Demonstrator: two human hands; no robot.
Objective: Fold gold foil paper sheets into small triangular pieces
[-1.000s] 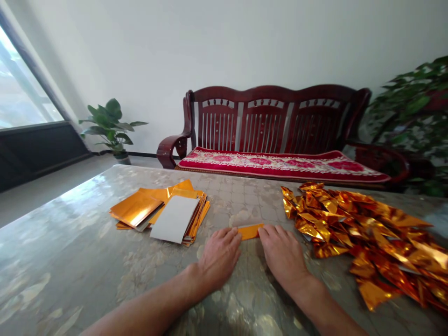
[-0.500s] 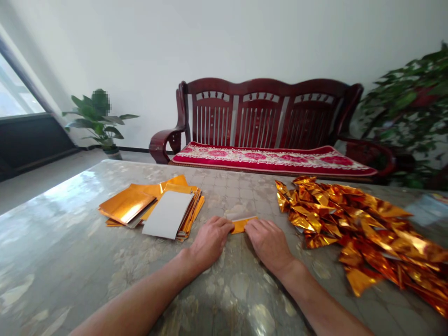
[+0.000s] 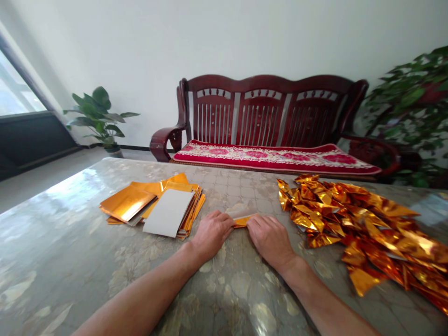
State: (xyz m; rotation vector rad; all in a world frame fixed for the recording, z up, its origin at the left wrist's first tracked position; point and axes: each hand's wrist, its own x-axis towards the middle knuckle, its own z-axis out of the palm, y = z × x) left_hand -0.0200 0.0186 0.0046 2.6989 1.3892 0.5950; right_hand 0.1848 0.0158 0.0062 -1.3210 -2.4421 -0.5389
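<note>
A small sheet of gold foil paper (image 3: 241, 221), with a pale strip along its far edge, lies on the table between my hands. The closed fingers of my left hand (image 3: 212, 234) grip its left end, and those of my right hand (image 3: 270, 240) grip its right end. Both sets of fingertips partly cover it. To the left of my left hand is a loose stack of gold foil sheets (image 3: 128, 201), with a grey-white sheet (image 3: 168, 212) face up on top. A heap of folded gold foil pieces (image 3: 322, 212) spreads to the right of my right hand.
The table (image 3: 80, 261) has a glossy, patterned grey cover. Beyond its far edge stands a dark red wooden bench (image 3: 261, 112) with a red floral cushion (image 3: 280, 156). Potted plants (image 3: 100, 114) stand on either side. A clear plastic item (image 3: 430, 207) lies at the far right.
The foil paper's gold strip looks narrower between my fingers, as if rolled or folded further away from me. Both hands keep their grip; the view has shifted slightly.
</note>
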